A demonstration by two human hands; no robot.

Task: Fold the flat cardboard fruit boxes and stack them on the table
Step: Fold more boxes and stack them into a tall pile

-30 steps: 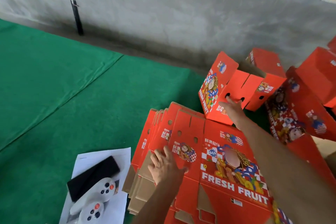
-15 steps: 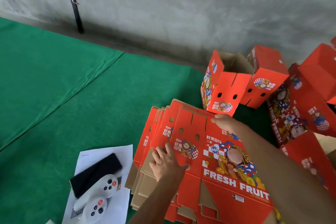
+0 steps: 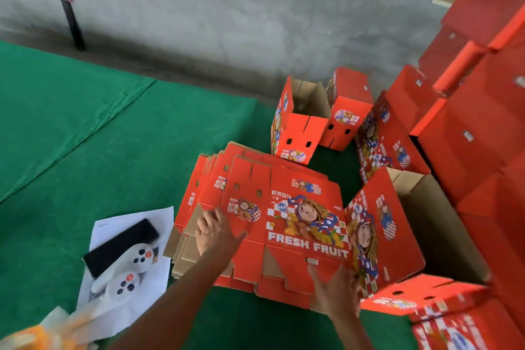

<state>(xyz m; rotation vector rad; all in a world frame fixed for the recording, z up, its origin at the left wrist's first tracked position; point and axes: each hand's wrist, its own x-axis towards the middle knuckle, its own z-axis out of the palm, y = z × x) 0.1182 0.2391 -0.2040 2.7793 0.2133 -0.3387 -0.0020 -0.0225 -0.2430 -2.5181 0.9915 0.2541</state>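
A pile of flat red "FRESH FRUIT" cardboard boxes [image 3: 287, 202] lies on the green cloth in the middle. My left hand [image 3: 217, 231] rests with fingers spread on the left edge of the top flat box. My right hand [image 3: 338, 290] holds the near right edge of that same top box, fingers curled at its lower flaps. A folded open box [image 3: 295, 122] stands just beyond the pile. Another open folded box [image 3: 409, 221] stands at the pile's right.
A tall stack of folded red boxes [image 3: 477, 111] fills the right side. A white sheet [image 3: 159, 267] at the lower left carries a black phone [image 3: 122, 244] and two white controllers [image 3: 127, 275]. Green cloth [image 3: 85, 128] covers the table; a grey wall [image 3: 199, 8] and black pole [image 3: 72, 23] stand behind.
My right hand has left the folded box beyond the pile and come back to the near right edge of the top flat box. My left hand stays on its left edge.
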